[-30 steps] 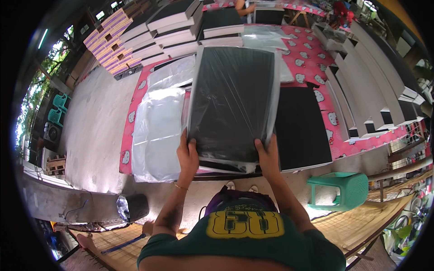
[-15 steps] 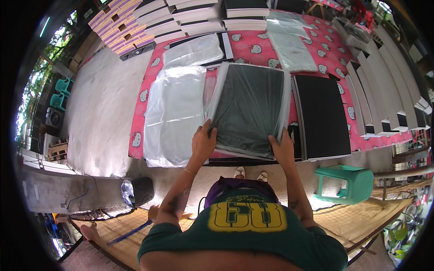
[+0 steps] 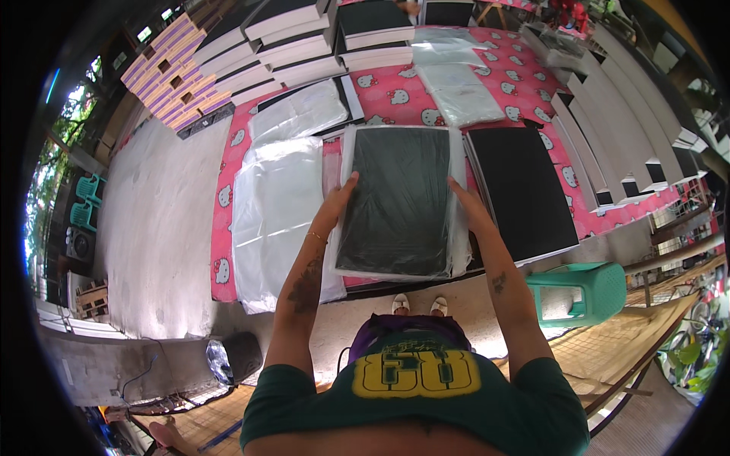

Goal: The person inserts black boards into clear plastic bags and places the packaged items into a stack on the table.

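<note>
The person holds a flat black board in a clear plastic sleeve (image 3: 399,201) out in front of the body, one hand on each long side. The left hand (image 3: 337,204) clasps the left edge about halfway up: its fingers are closed onto the rim, the thumb lying over the top face and the rest curled out of sight beneath. The right hand (image 3: 465,204) grips the right edge at the same height, the thumb pressed on the plastic margin; how far the fingers underneath are bent cannot be seen. The left wrist carries a thin bracelet.

The sleeved board hangs above a pink patterned cloth (image 3: 395,95) spread over a low platform. Directly below its left side lies a stack of clear plastic bags (image 3: 277,205), and just to its right sits a pile of bare black boards (image 3: 521,190), close to the sleeve's edge. More plastic sheets (image 3: 460,87) lie farther back on the cloth. Stacks of white-edged black panels (image 3: 304,34) line the far side, and a green plastic stool (image 3: 589,285) stands near the person's right leg.
</note>
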{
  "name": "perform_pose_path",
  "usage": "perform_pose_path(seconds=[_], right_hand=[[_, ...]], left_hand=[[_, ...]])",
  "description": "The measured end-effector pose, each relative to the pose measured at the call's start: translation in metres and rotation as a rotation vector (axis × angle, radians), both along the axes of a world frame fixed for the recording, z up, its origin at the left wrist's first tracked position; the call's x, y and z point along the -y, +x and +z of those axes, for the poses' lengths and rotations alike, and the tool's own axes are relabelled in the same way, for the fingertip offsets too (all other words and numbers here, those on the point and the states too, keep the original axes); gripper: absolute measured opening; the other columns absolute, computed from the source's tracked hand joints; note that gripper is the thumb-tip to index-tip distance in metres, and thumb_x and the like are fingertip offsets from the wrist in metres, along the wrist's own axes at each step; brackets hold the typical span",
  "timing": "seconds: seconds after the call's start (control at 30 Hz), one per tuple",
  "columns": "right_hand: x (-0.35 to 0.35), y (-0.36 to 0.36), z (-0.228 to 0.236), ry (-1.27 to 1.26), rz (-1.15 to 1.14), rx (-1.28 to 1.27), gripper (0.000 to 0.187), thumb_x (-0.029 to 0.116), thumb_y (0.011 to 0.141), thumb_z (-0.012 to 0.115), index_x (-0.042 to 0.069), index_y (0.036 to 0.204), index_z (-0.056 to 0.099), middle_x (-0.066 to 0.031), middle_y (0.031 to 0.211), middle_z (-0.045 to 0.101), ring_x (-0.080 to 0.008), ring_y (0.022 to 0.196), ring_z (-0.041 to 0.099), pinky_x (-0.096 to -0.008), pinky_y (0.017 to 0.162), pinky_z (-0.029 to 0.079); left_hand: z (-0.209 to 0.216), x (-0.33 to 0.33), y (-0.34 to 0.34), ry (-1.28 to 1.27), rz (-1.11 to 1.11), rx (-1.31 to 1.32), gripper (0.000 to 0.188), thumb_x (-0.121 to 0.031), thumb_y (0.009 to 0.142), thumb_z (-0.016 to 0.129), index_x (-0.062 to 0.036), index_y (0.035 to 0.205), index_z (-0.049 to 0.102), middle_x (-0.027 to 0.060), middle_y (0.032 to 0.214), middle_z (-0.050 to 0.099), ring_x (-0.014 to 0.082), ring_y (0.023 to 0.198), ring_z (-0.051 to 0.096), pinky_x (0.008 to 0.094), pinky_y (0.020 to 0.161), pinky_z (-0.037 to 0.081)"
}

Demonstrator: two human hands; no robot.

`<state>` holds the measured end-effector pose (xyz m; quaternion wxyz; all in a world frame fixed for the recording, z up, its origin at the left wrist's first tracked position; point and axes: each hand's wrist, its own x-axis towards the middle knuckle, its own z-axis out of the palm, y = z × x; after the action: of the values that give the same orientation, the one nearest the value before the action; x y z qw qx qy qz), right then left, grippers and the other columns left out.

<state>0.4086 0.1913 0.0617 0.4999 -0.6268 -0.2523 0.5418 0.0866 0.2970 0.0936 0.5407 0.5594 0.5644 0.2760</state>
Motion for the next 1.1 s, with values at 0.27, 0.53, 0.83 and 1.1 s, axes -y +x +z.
perform_pose_path(seconds=[0.27,0.53,0.83,1.1], right_hand=[[-0.042,-0.017,-0.021,-0.074,-0.042,0.062,0.111,0.065,0.062,0.077,-0.018,0.127,0.044,-0.0259,0.121,0.055,-0.0352,0.112,0.055,-0.0439,0.094,0.043],[-0.019,-0.022,0.024,0.017,-0.049,-0.405,0.090,0.037,0.066,0.085,-0.016,0.126,0.044,-0.0263,0.121,0.054,-0.0325,0.112,0.056,-0.0431,0.086,0.051],[0.040,-0.042,0.073,0.242,-0.262,-0.193,0.088,0.024,0.071,0.082,-0.009,0.135,0.032,-0.0209,0.128,0.048,-0.0264,0.114,0.053,-0.0379,0.097,0.042],[0.095,-0.043,0.151,0.611,-0.214,0.014,0.077,0.020,0.071,0.083,-0.004,0.131,0.041,-0.0127,0.122,0.053,-0.0202,0.113,0.050,-0.0329,0.097,0.039]], left_hand=[[-0.027,-0.030,0.008,-0.303,-0.042,0.404,0.082,-0.054,0.083,0.065,0.0141,0.126,0.049,0.0206,0.120,0.059,0.0260,0.112,0.057,0.0324,0.093,0.046],[0.017,0.007,0.007,-0.190,-0.217,0.596,0.058,-0.039,0.086,0.066,-0.0011,0.128,0.054,0.0112,0.116,0.062,0.0191,0.112,0.056,0.0280,0.094,0.044],[0.062,0.020,0.017,-0.431,-0.122,0.657,0.044,-0.028,0.085,0.066,-0.0020,0.119,0.057,0.0107,0.115,0.062,0.0235,0.104,0.060,0.0346,0.090,0.049],[0.111,0.060,0.017,0.003,-0.037,0.733,0.057,-0.017,0.078,0.067,-0.0003,0.128,0.047,0.0103,0.115,0.058,0.0231,0.108,0.055,0.0349,0.093,0.045]])
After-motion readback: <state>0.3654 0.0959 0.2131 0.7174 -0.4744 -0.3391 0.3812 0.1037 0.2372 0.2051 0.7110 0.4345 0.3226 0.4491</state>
